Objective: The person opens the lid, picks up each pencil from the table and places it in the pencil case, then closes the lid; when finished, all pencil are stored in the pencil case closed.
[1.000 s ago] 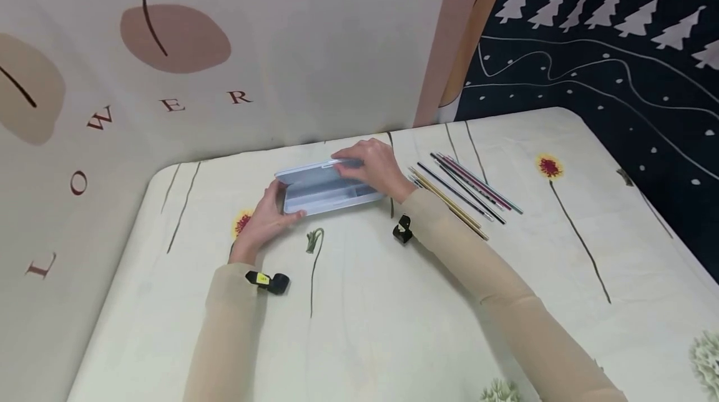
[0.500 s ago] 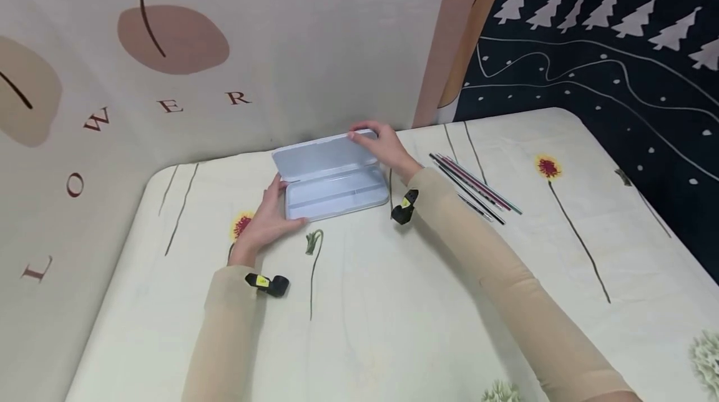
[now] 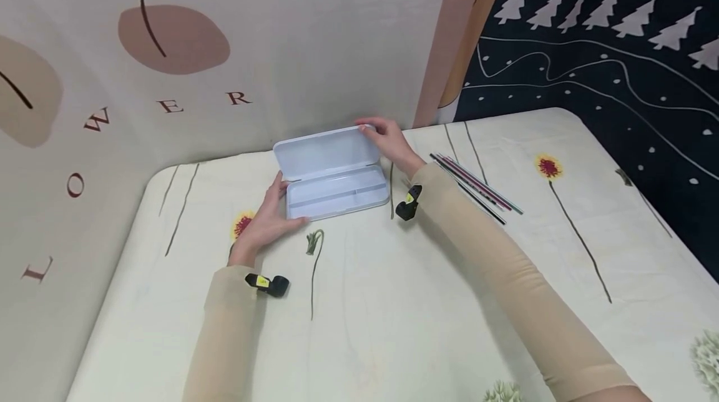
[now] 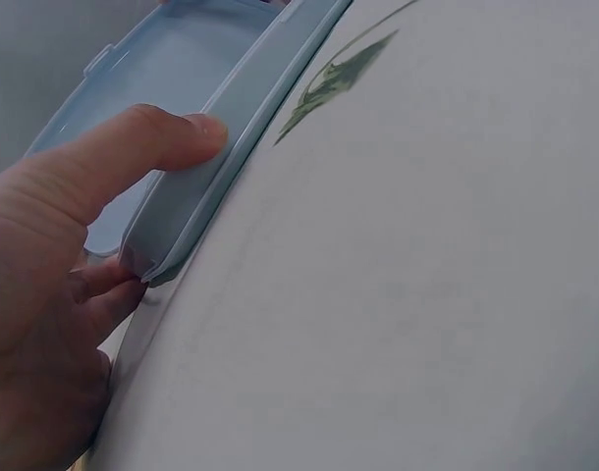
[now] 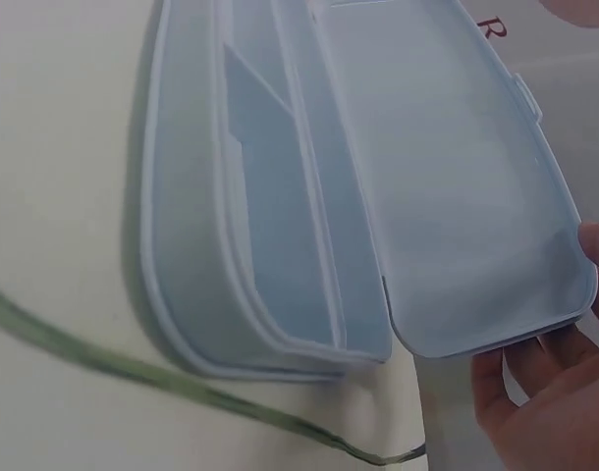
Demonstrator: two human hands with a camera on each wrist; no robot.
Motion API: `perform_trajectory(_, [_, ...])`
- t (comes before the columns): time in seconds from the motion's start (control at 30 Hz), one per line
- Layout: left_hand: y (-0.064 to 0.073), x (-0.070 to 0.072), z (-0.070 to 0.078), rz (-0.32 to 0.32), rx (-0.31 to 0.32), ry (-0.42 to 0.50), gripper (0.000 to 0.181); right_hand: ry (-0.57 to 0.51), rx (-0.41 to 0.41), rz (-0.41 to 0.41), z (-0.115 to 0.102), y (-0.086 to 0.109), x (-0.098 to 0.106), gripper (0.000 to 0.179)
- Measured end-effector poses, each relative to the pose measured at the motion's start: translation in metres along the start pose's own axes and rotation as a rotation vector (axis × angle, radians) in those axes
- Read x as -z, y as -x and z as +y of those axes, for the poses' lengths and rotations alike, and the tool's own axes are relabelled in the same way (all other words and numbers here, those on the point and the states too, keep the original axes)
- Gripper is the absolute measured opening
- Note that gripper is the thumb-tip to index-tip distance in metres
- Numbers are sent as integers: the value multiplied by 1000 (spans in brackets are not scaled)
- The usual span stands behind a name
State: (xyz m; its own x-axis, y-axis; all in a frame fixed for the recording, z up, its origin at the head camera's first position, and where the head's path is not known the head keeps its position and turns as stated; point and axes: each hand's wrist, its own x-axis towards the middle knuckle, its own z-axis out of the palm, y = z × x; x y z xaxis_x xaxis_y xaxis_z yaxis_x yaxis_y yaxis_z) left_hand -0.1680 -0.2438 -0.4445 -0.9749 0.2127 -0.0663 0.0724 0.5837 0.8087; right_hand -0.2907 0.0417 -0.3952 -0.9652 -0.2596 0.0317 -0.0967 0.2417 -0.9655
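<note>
A pale blue plastic pencil case stands unfolded near the back of the table, its shallow compartments bare. Its lid is raised on the hinge and leans back toward the wall. My left hand grips the left end of the base; in the left wrist view the thumb presses the front wall and other fingers tuck behind the end. At the lid's upper right corner, my right hand pinches the edge, thumb on the inner face. The right wrist view shows the divided tray beside the lid.
Several pencils lie in a loose bunch to the right of the case, partly covered by the right sleeve. A patterned cloth with printed flowers covers the table. Behind the case rises a wall hanging.
The lid has swung up and back from partly closed to wide open, carried by the right hand, which moved up and away. The left hand has stayed at the base's left end.
</note>
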Motion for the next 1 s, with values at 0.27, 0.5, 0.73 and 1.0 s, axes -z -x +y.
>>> perform_trajectory(0.27, [1,1,1,-22,13,-28,118,79,54,29,-1,11,14,31])
perform_trajectory(0.5, [2,1,3,-33,36,-41,117,187,87,-36,4,25,40,32])
perform_trajectory(0.73, [2,1,5,-47,59,-53,116,281,71,-51,6,44,63,30])
perform_trajectory(1.0, [3,2,5,-56,80,-44,115,268,34,-19,16,61,89,33])
